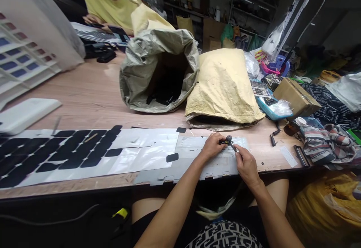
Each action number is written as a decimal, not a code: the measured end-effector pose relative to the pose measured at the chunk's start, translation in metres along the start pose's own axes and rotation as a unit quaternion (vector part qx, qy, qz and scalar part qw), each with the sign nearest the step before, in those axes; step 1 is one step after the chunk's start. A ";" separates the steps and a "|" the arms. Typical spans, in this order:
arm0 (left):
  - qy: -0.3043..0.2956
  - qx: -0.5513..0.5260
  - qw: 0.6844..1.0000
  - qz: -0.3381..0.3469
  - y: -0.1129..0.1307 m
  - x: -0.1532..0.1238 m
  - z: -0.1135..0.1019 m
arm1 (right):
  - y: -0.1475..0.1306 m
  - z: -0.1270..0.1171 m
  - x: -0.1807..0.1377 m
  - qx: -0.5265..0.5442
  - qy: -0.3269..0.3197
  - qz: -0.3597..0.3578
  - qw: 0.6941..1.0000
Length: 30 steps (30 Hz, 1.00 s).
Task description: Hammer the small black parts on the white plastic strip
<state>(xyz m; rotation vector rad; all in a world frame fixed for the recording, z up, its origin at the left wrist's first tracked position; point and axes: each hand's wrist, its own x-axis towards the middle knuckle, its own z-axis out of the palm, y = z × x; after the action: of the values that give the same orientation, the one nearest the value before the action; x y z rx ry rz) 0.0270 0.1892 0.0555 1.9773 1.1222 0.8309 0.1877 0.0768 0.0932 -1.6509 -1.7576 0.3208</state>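
My left hand (213, 145) is closed on a small black part with a rounded end (228, 138), held just above the grey mat. A thin metal tool that looks like tweezers (234, 147) is pinched in my right hand (246, 164), its tip up against the black part. Beneath both hands lies the translucent grey mat (197, 165). To the left, a white sheet (141, 154) carries rows of black rounded pads (67, 148). One loose black pad (172, 158) sits where sheet and mat overlap.
Behind my hands stand an open grey-lined sack (129, 79) and a yellow sack (222, 82). On the right are a cardboard box (296, 97), a calculator (260, 89), a brown bottle (291, 129) and a plaid cloth (324, 144). Another person (109, 11) sits across the table.
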 end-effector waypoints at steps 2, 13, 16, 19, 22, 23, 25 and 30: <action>-0.003 0.001 1.000 0.004 0.000 0.001 -0.001 | 0.005 0.000 0.001 0.000 -0.009 0.011 1.000; 0.002 0.035 0.999 0.008 -0.003 0.002 0.003 | 0.049 0.000 0.030 -0.286 0.071 0.038 0.955; -0.013 -0.031 0.999 0.021 -0.002 0.001 -0.002 | 0.052 0.003 0.030 -0.330 0.071 0.020 0.941; -0.032 -0.161 0.986 0.022 0.013 -0.018 -0.009 | 0.052 0.004 0.028 -0.337 0.069 0.014 0.939; -0.121 -0.258 0.958 -0.009 0.037 -0.064 -0.010 | 0.052 0.005 0.027 -0.342 0.071 0.013 0.937; -0.175 -0.285 0.942 -0.023 0.044 -0.082 -0.007 | 0.053 0.005 0.027 -0.343 0.072 0.013 0.936; -0.296 -0.324 0.897 -0.051 0.048 -0.119 0.005 | 0.054 0.006 0.027 -0.345 0.073 0.013 0.936; -0.367 -0.233 0.884 -0.172 0.002 -0.163 0.057 | 0.053 0.006 0.027 -0.346 0.069 0.017 0.935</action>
<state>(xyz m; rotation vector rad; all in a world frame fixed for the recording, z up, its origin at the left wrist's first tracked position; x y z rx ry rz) 0.0047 0.0284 -0.0042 1.4161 0.6920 0.0979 0.2261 0.1126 0.0647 -2.1146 -1.8463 -0.4508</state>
